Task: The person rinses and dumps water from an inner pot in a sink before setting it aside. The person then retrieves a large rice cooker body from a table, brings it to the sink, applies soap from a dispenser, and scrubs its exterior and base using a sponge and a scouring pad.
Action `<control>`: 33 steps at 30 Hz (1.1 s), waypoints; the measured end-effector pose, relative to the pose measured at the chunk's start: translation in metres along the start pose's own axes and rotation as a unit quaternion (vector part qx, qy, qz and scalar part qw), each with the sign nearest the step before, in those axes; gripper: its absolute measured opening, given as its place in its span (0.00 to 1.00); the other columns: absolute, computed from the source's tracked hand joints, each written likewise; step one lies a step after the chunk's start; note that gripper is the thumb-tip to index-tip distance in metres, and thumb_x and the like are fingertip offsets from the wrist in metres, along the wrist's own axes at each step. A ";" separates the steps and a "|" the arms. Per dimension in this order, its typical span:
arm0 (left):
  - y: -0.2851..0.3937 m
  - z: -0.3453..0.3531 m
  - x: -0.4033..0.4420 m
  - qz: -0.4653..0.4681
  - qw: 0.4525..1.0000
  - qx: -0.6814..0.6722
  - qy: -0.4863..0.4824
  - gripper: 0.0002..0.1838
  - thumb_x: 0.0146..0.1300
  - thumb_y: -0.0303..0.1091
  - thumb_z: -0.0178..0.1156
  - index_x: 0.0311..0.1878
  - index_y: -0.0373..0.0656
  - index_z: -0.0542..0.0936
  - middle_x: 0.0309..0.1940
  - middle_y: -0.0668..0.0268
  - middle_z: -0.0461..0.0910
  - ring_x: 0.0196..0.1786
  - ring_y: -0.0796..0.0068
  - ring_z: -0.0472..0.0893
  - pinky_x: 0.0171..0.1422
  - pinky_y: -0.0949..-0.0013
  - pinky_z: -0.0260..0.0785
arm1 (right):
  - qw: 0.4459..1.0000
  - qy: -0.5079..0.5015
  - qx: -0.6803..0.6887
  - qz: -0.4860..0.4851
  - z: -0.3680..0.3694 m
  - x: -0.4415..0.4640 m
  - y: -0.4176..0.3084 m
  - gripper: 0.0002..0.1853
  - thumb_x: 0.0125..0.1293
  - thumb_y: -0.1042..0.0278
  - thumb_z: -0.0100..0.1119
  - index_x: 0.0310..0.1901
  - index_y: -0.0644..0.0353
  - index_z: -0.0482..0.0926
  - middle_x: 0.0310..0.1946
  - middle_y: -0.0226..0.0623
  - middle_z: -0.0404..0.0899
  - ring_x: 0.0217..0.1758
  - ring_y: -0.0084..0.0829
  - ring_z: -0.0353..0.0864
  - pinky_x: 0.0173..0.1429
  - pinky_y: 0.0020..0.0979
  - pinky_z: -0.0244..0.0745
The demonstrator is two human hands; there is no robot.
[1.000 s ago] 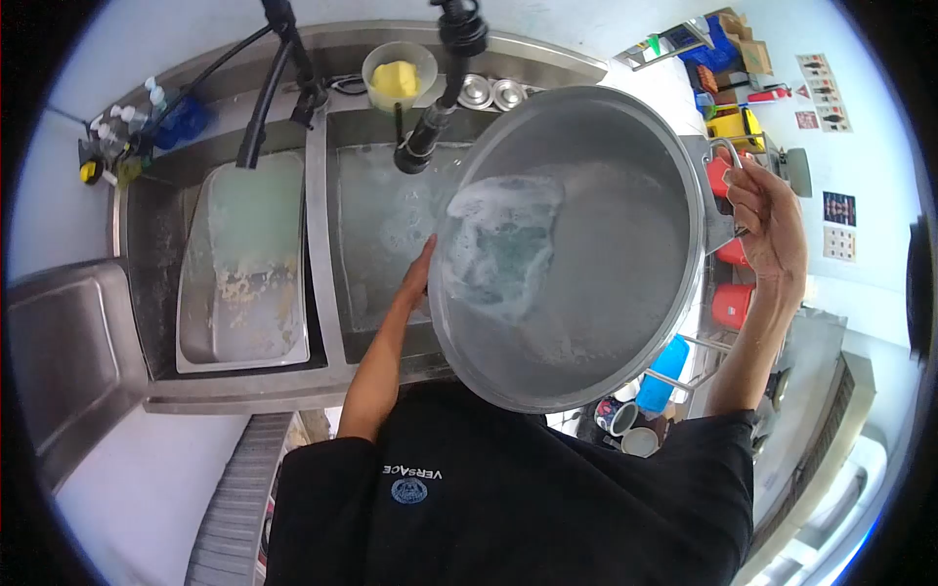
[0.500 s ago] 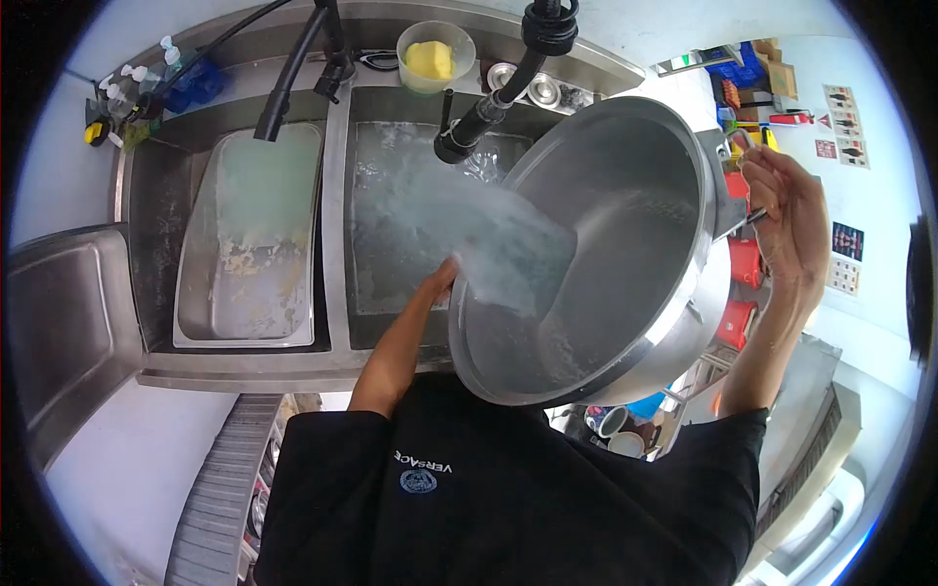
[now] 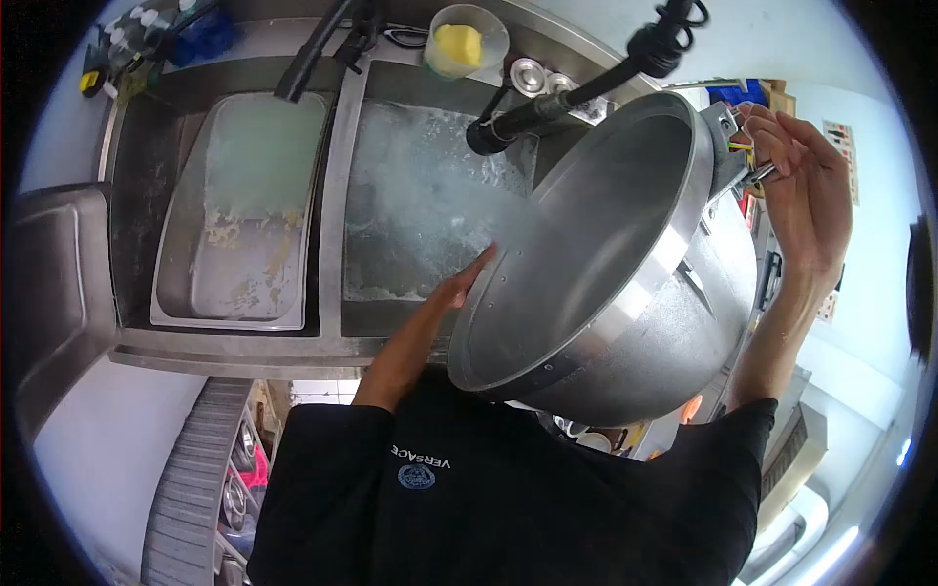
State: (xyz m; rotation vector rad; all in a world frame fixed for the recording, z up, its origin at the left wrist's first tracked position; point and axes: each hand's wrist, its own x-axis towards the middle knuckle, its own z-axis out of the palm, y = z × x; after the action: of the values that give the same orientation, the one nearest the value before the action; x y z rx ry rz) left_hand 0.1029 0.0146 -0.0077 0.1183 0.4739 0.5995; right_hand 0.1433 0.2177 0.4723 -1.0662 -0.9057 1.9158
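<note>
Nearest, before a person in a black shirt, a large metal pot stands on its side in the air, its mouth tipped toward the right-hand sink basin. Progress, as judged: the pouring-out appears nearly complete. No pool shows in the pot's visible interior; a whitish blur of water lies at the low rim, and cloudy, churned water covers the basin floor. Outstanding: the pot remains aloft and tilted.

Grip: the right hand has its fingers curled closed around the metal side handle. The left hand touches the low rim; its fingers are partly hidden, so how far they close cannot be determined.

Beyond: a black tap nozzle overhangs the basin. The adjoining basin contains a steel tray with cloudy liquid and pale residue. On the back ledge, a plastic tub holds a yellow block, material undetermined.
</note>
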 end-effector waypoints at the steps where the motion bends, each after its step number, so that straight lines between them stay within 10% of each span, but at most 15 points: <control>1: 0.001 0.000 -0.001 -0.024 1.000 -0.008 0.014 0.48 0.68 0.77 0.36 0.80 0.51 0.57 0.74 0.53 0.65 0.72 0.57 0.71 0.70 0.45 0.70 | 1.000 0.001 -0.015 0.003 0.004 0.002 0.001 0.01 0.75 0.81 0.38 0.43 0.69 0.61 0.34 0.34 0.58 0.32 0.20 0.59 0.37 0.26 0.63; 3: -0.006 -0.012 0.005 -0.014 0.999 -0.025 -0.018 0.48 0.68 0.77 0.37 0.80 0.52 0.56 0.74 0.54 0.64 0.72 0.57 0.70 0.71 0.45 0.69 | 0.999 0.001 -0.030 0.010 0.008 0.006 0.002 0.01 0.75 0.80 0.38 0.42 0.68 0.61 0.35 0.35 0.58 0.33 0.21 0.59 0.38 0.26 0.64; 5: 0.000 -0.013 -0.007 -0.006 0.998 -0.038 -0.049 0.48 0.68 0.77 0.37 0.80 0.53 0.55 0.75 0.55 0.63 0.73 0.57 0.69 0.72 0.45 0.67 | 0.996 0.010 -0.086 -0.005 0.005 0.008 0.001 0.19 0.79 0.75 0.33 0.65 0.79 0.51 0.36 0.35 0.60 0.39 0.20 0.61 0.40 0.25 0.64; 12: 0.074 -0.038 -0.088 0.023 0.965 0.157 0.207 0.50 0.65 0.80 0.38 0.81 0.54 0.55 0.76 0.53 0.61 0.75 0.56 0.66 0.74 0.45 0.63 | 0.965 0.221 -0.139 -0.031 -0.015 -0.044 -0.017 0.20 0.78 0.72 0.39 0.62 0.81 0.62 0.31 0.32 0.63 0.29 0.22 0.64 0.31 0.21 0.66; 18: 0.132 -0.051 -0.153 0.048 0.902 0.293 0.313 0.60 0.60 0.84 0.42 0.82 0.47 0.45 0.81 0.51 0.47 0.82 0.49 0.49 0.80 0.40 0.46 | 0.978 0.183 -0.098 -0.004 -0.142 -0.085 0.003 0.21 0.77 0.71 0.46 0.64 0.78 0.67 0.29 0.25 0.63 0.24 0.12 0.59 0.22 0.16 0.54; 20: 0.130 -0.029 -0.160 0.134 0.862 0.300 0.386 0.60 0.59 0.83 0.44 0.78 0.38 0.58 0.75 0.51 0.64 0.76 0.48 0.62 0.79 0.55 0.53 | 0.963 0.253 -0.097 -0.011 -0.167 -0.090 0.013 0.20 0.78 0.69 0.46 0.64 0.74 0.69 0.26 0.20 0.58 0.22 0.10 0.51 0.21 0.17 0.45; 28: 0.122 0.005 -0.165 0.104 0.847 0.245 0.461 0.55 0.61 0.76 0.55 0.72 0.31 0.67 0.72 0.46 0.67 0.76 0.52 0.64 0.80 0.59 0.51 | 0.957 0.259 -0.130 0.001 -0.310 -0.093 0.041 0.15 0.78 0.66 0.51 0.55 0.70 0.74 0.26 0.17 0.62 0.20 0.07 0.52 0.20 0.16 0.44; 33: 0.135 0.041 -0.184 0.154 0.785 0.288 0.527 0.38 0.60 0.64 0.66 0.50 0.31 0.81 0.38 0.61 0.79 0.45 0.67 0.76 0.54 0.66 0.68 | 0.965 0.231 -0.123 0.006 -0.342 -0.084 0.083 0.11 0.78 0.63 0.52 0.46 0.63 0.75 0.24 0.16 0.57 0.22 0.09 0.51 0.21 0.17 0.44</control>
State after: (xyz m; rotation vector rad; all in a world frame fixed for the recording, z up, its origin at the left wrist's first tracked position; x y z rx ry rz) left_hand -0.0804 0.0219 0.1341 0.4584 1.7679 0.7973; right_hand 0.4567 0.1815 0.2943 -1.5857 -0.8759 1.4891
